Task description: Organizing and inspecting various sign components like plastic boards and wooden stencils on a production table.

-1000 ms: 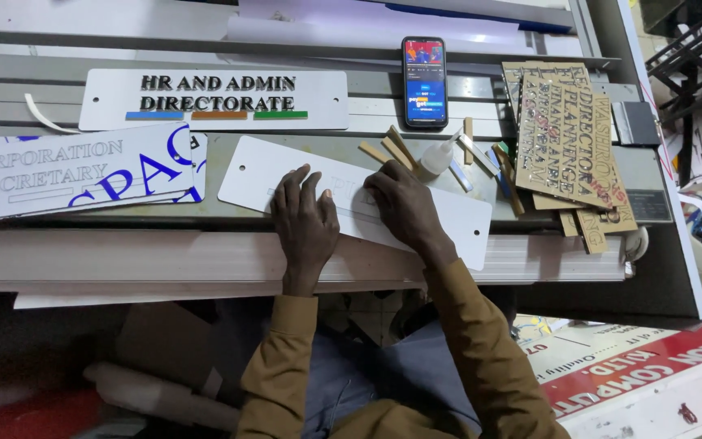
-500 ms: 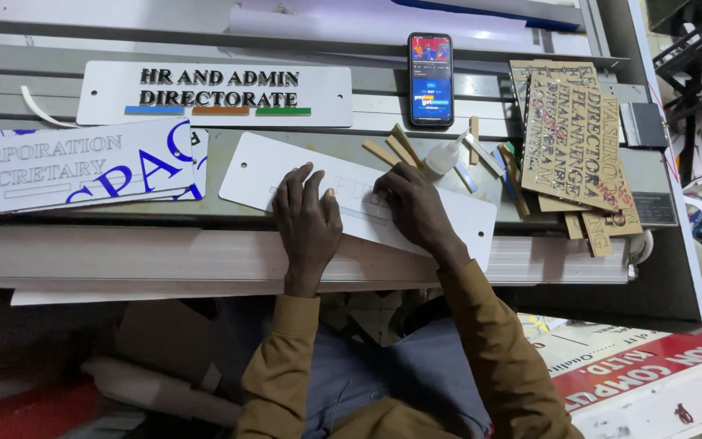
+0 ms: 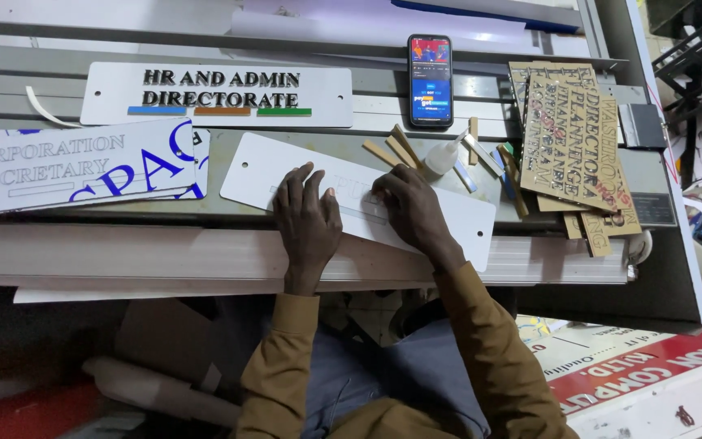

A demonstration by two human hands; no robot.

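Both hands lie flat on a long white sign plate (image 3: 262, 175) that sits tilted on the grey work table (image 3: 652, 268). The left hand (image 3: 306, 221) presses down on the middle of the plate with its fingers spread out and straight. It grips nothing. The right hand (image 3: 412, 213) rests just beside it, fingers bent a little, tips pushing on the plate. It holds nothing either.

Between the two hands there seem to be pale, see-through letters on the plate, but they are too faint to make out. It looks like letters are being pressed onto this plate. Most of the plate is bare white, so I think much of the work is left.

Above it lies a finished white sign (image 3: 217, 95) with black letters and three small colour bars: blue, orange and green. To the left lies another white sign (image 3: 75, 167) with pale letters and big blue letters peeking from under it.

Near the right hand are some wooden sticks (image 3: 396, 149) and a small white glue bottle (image 3: 442, 156). A phone (image 3: 430, 80) with a lit screen lies farther up. On the right sits a pile of brown cut-out letter sheets (image 3: 566, 138).
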